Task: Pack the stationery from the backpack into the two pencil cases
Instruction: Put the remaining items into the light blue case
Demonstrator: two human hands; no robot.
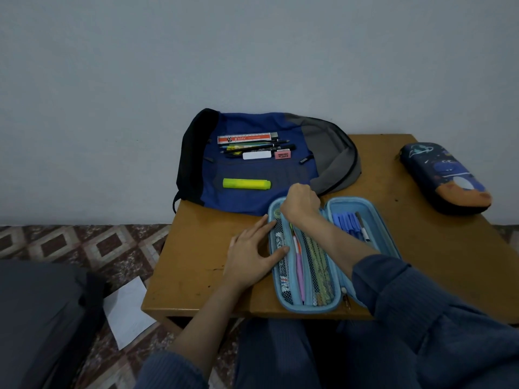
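Stationery (252, 147) lies on the backpack (238, 197) at twelve o'clock, so the left hand (250, 256), grip apart, best pins the open pencil case (306, 308) to the counter (196, 262) while the right hand (300, 206), grip curled on I cannot tell what, slots items lengthwise.

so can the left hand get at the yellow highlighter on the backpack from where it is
Probably yes. The highlighter lies bare on the backpack, beyond the left hand, which rests flat against the blue pencil case. Only table and backpack fabric lie between.
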